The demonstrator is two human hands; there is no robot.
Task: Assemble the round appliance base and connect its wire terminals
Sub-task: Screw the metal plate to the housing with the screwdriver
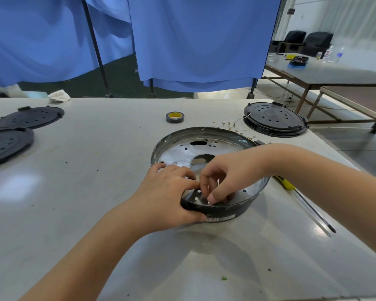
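Grey table (74,192): both hands (169,192) curled inside round base (204,148).

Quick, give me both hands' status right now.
Left hand: grips the near rim of the round base, thumb on its outer wall.
Right hand: fingers curled down inside the base, pinching something small; cannot tell what.

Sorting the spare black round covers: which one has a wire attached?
The black cover at far right, beyond the metal base; a thin wire meets its left rim. The two at left show none.
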